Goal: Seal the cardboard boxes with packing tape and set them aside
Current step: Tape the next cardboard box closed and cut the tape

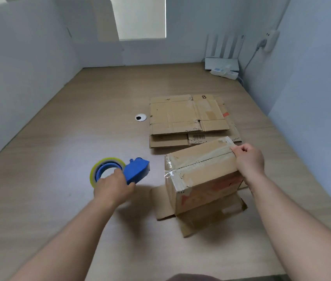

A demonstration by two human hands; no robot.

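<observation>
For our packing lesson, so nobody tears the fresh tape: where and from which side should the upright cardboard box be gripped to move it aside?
Take the cardboard box by its two short end walls, low down, one hand from each side; the right hand already holds one end. The tape runs along the top, and flaps splay out beneath, so the bottom is probably open.

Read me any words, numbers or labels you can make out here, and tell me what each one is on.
"8": printed on the top flattened cardboard sheet, near its far edge.
Barcode label on the sheet beneath: too small to read.
Orange print on the side of the taped box: blurred, unreadable.
</observation>
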